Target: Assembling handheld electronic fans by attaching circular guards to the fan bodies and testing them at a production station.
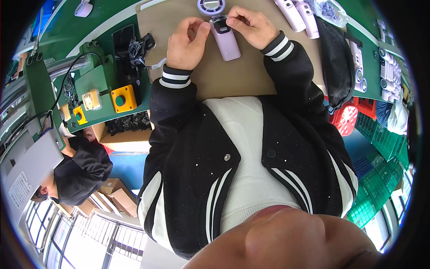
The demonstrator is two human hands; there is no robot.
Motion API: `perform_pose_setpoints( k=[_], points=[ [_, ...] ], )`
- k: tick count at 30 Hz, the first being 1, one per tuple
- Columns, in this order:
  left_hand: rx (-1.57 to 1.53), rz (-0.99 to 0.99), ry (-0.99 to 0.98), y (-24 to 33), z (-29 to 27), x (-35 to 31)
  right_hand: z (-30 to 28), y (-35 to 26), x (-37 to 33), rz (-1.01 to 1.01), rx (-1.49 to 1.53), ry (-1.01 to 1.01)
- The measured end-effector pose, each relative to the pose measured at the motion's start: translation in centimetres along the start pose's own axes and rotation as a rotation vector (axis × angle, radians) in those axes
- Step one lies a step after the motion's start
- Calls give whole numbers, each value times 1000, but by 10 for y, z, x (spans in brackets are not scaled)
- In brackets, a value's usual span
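Observation:
A lilac handheld fan (229, 46) lies on the brown board in front of me, its round head (211, 5) pointing away. Over the upper part of its handle sits a small black plastic piece (221, 27) with glossy edges. My right hand (255, 28) pinches the right upper corner of this piece between thumb and fingers. On the other side is my left hand (184, 45), its fingers curled and the thumb tip against the index finger beside the fan. Whatever the left fingertips grip, if anything, is too small to make out.
Left of the board (255, 83) lie a dark phone-like slab (124, 54) and black parts in clear wrap (139, 48). Yellow button boxes (124, 98) stand nearer. More fans (291, 14) and a black mesh bag (337, 67) lie right. A person (85, 166) works at lower left.

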State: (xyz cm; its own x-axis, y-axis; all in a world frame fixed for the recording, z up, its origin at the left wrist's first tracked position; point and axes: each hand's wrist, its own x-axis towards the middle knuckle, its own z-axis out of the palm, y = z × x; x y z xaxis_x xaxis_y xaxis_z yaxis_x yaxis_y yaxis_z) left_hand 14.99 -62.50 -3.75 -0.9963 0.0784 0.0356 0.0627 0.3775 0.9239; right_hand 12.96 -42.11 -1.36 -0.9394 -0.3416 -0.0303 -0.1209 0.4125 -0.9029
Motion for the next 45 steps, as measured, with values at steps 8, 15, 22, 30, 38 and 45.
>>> perform_pose_setpoints(
  k=[8,15,22,30,38,45],
  points=[
    [457,102,29,5,12,-1,6,-31,-7,-32,-286,99],
    [529,194,52,-4,25,7,17,0,-3,148,-272,43],
    [-42,153,19,4,26,1,30,14,-8,-114,-22,220],
    [-169,289,45,18,29,11,21,8,-5,-193,203,302],
    [-247,492,52,38,24,16,25,-1,-7,-397,511,316],
    [-283,481,8,31,39,22,25,3,-15,-369,538,423]
  ],
)
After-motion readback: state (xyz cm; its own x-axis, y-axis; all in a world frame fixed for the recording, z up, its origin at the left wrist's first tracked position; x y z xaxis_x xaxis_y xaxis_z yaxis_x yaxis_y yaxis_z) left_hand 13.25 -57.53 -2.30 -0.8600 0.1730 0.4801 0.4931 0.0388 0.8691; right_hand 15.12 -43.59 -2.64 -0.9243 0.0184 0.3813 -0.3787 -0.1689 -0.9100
